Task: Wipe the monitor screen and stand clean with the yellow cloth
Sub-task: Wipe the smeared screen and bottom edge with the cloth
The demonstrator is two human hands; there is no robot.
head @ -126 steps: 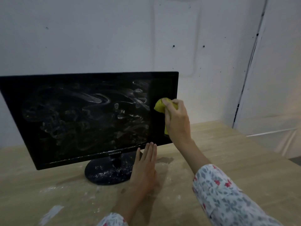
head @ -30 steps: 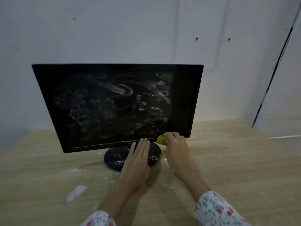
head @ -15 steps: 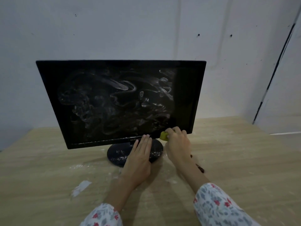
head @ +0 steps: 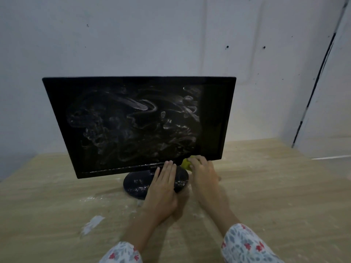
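A black monitor (head: 133, 122) stands on a wooden table, its screen smeared with white streaks except for a dark clean strip along the right side. Its round black stand (head: 136, 185) carries white specks. My left hand (head: 163, 188) lies flat with straight fingers on the right part of the stand. My right hand (head: 204, 175) grips the bunched yellow cloth (head: 186, 164) at the monitor's lower right edge, just above the stand's right rim. Most of the cloth is hidden under my fingers.
The wooden table (head: 266, 196) has white powder smudges around the stand and a white patch (head: 92, 223) at the front left. A pale wall (head: 133, 35) rises close behind the monitor. A door or panel edge (head: 313, 88) runs at the right.
4.2 s ago my right hand held the cloth high on the screen's right side. It has come down to the lower right corner by the stand. My left hand stayed on the stand.
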